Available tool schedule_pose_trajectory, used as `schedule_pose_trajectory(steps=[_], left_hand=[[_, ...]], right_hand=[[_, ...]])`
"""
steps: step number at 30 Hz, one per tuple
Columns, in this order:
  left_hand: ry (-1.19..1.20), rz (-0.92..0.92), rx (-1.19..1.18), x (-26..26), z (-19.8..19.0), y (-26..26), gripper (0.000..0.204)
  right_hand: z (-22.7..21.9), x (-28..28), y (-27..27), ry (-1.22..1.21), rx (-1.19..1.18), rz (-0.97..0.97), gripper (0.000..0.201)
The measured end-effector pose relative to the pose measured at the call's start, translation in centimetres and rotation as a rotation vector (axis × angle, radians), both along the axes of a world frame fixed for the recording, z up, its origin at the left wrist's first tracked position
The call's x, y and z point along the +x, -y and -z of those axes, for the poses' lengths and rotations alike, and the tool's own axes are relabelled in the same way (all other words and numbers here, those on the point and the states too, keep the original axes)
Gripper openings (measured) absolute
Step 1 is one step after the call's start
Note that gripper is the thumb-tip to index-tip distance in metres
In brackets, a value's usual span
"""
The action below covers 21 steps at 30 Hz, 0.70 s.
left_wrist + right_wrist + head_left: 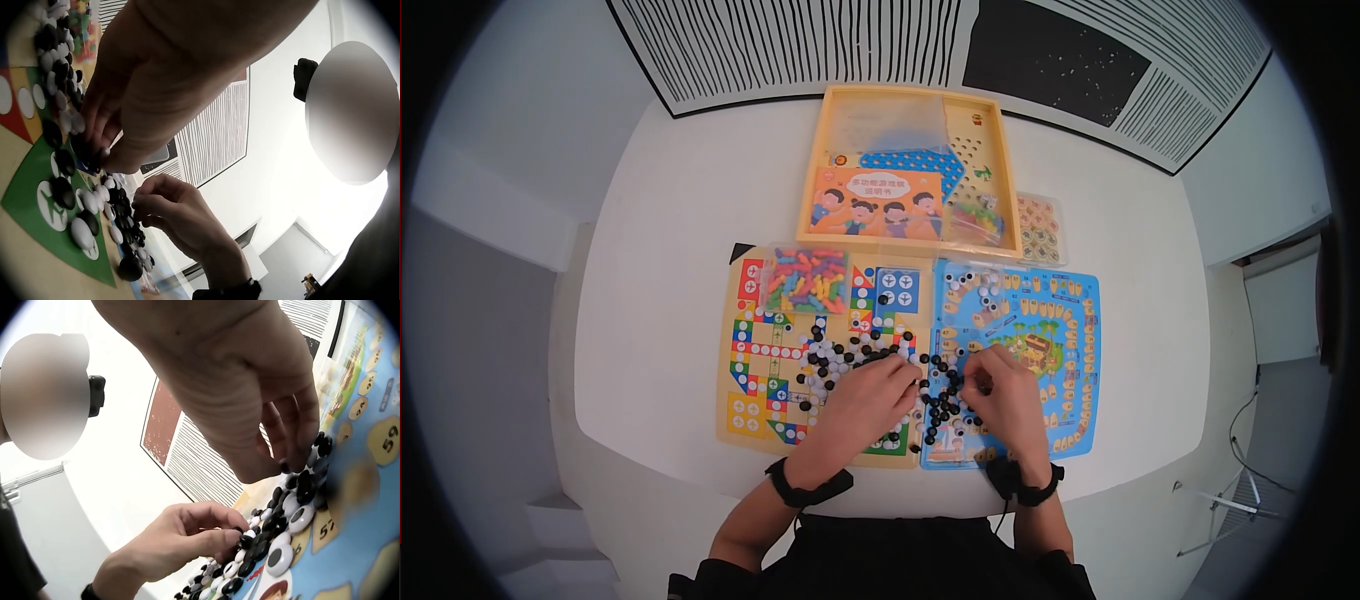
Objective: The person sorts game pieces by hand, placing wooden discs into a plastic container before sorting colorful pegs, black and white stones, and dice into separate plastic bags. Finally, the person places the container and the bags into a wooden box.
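Black and white go stones (943, 408) lie scattered over the seam between a colourful aeroplane-chess board (745, 385) and a blue numbered board (1085, 350). My left hand (862, 405) is low over the first board's right side, pinching a small go stone between thumb and fingers. Over the blue board's left part, my right hand (1008, 400) pinches a black go stone (285, 467) between thumb and fingertip. More mixed stones (825, 365) lie to the left, partly hidden by my left hand. Both hands' fingertips are close above the stones.
Behind the boards stands a shallow wooden box (809, 200) holding an orange booklet (875, 203) and plastic bags. A pack of coloured pegs (808, 280) rests on the left board. Beside the box is a pack of round pieces (1040, 228). A white table (660, 300) carries everything.
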<state>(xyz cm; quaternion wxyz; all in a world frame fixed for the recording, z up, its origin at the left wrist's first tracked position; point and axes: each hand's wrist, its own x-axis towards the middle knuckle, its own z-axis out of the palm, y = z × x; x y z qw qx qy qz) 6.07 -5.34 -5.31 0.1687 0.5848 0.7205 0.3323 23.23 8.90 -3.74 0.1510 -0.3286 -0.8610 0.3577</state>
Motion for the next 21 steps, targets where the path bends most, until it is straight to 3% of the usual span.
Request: schedule_pose_trajectory(steps=[6,11,15,21], left_hand=[[0.100,-0.086,0.035,-0.5,0.3,0.6,0.019],[0.109,-0.117,0.000,-0.6,-0.1,0.8,0.019],[0.215,-0.193,0.030,-0.6,-1.0,0.5,0.022],[0.397,-0.142,0.084,-1.3,-3.4,-2.5,0.022]], right_hand=[[-0.7,-0.2,-1.4,-0.034,-0.076,0.000,0.017],[-2.5,-2.3,-2.9,-0.315,0.058,0.146,0.015],[-2.4,-1.0,-3.1,-0.203,0.044,0.158,0.018],[-0.7,1.7,-1.8,-0.059,-0.039,0.176,0.020]])
